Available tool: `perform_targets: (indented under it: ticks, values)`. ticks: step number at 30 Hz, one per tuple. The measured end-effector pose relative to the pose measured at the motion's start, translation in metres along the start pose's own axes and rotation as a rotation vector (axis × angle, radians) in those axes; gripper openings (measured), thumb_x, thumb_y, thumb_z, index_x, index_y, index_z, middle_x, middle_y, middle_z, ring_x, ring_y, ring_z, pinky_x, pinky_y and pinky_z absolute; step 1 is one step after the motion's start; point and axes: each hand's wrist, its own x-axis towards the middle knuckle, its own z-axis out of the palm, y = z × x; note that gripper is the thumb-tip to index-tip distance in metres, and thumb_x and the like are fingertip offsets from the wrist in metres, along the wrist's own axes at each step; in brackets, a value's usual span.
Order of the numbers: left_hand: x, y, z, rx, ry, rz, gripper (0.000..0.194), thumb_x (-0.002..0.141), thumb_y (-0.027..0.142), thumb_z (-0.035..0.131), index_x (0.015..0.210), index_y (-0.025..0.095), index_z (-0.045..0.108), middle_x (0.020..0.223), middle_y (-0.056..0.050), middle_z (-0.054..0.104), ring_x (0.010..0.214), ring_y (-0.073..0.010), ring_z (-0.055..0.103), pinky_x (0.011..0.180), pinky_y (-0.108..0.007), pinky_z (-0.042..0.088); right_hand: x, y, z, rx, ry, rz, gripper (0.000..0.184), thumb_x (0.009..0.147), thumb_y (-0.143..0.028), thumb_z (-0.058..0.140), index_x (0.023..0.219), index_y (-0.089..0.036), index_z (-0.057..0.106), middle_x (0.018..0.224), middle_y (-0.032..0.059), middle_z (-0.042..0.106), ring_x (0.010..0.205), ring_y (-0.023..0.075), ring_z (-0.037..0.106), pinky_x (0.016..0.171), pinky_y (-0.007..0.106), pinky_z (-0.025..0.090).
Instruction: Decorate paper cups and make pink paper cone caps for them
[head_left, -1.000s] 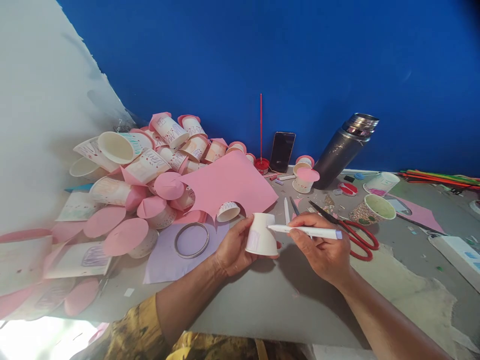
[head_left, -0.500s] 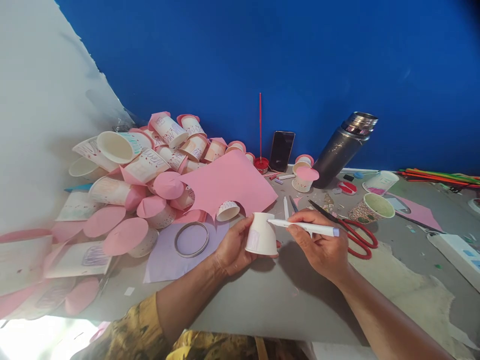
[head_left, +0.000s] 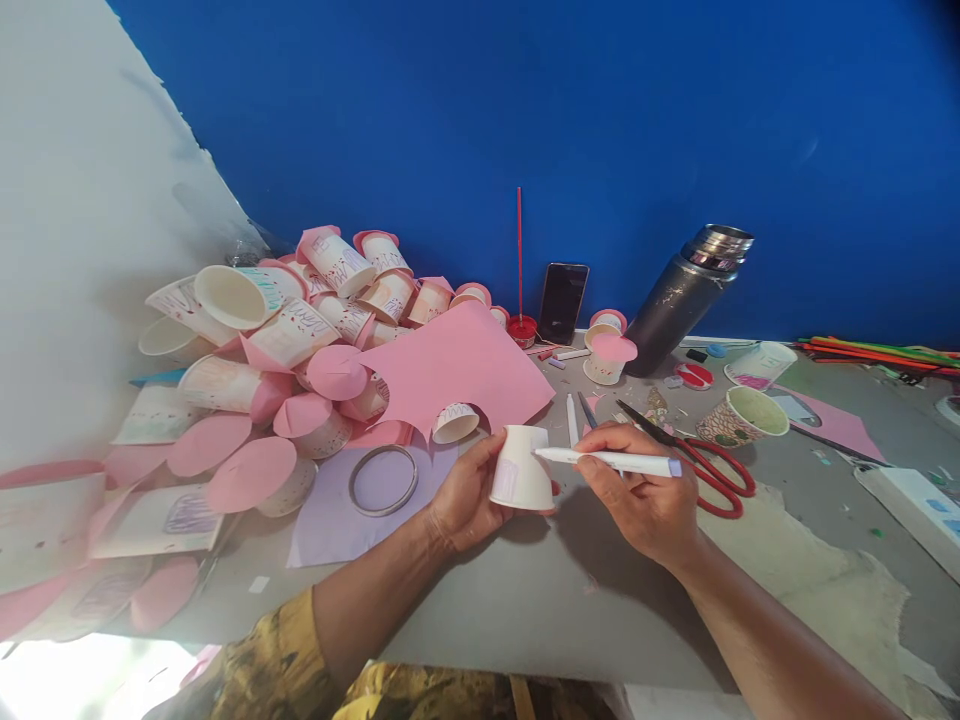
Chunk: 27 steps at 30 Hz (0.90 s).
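A white paper cup (head_left: 523, 480), turned bottom up, is held by my left hand (head_left: 469, 500), with the thumb on its left side and fingertips showing at the right. A pale purple scribbled patch marks the cup's left front. My right hand (head_left: 641, 490) grips a white marker pen (head_left: 619, 461) with a lilac end, its tip touching or nearly touching the cup's upper right side. Small purple strokes show near the tip. Under and beside my left hand lie a lilac paper sheet (head_left: 322, 520) and a grey ring (head_left: 384, 481).
Decorated cups with pink paper tops (head_left: 292, 330) are heaped at the left. A pink sheet (head_left: 465, 360) lies behind the held cup. Red-handled scissors (head_left: 720, 480), a patterned cup (head_left: 742, 415), a dark flask (head_left: 686, 300) and a phone (head_left: 564, 303) stand or lie around the right and back.
The pen tip has moved slightly down the cup's side, and a few purple strokes show above it. The cup and my left hand stay nearly in place.
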Motion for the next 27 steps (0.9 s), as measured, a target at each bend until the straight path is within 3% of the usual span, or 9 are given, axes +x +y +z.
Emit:
perform_targets:
  ticks: [14, 20, 27]
  values:
    - [-0.0006, -0.0004, -0.0016, 0.007, -0.028, -0.005, 0.045, 0.103, 0.044, 0.055, 0.128, 0.010, 0.069, 0.104, -0.016, 0.080, 0.093, -0.0349, 0.079, 0.082, -0.050, 0.062, 0.0002, 0.0021, -0.0002, -0.015, 0.027, 0.069, 0.009, 0.095, -0.025, 0.064, 0.089, -0.022, 0.070, 0.077, 0.0010, 0.073, 0.056, 0.0128, 0.061, 0.049, 0.024, 0.047]
    - [-0.0021, 0.0015, -0.0028, -0.029, -0.053, -0.026, 0.046, 0.102, 0.046, 0.054, 0.126, 0.009, 0.070, 0.104, -0.015, 0.079, 0.095, -0.0349, 0.078, 0.081, -0.051, 0.064, 0.0005, 0.0008, -0.0017, -0.017, 0.060, 0.098, 0.010, 0.094, -0.023, 0.064, 0.086, -0.022, 0.070, 0.068, -0.0028, 0.068, 0.046, 0.0095, 0.051, 0.044, 0.023, 0.040]
    - [-0.0017, 0.0017, -0.0043, -0.081, -0.087, -0.044, 0.048, 0.103, 0.046, 0.051, 0.124, 0.008, 0.071, 0.105, -0.016, 0.079, 0.097, -0.0342, 0.077, 0.081, -0.051, 0.064, 0.0003, 0.0039, -0.0023, -0.024, 0.072, 0.107, 0.009, 0.094, -0.021, 0.064, 0.086, -0.022, 0.070, 0.072, -0.0016, 0.070, 0.049, 0.0104, 0.054, 0.047, 0.023, 0.043]
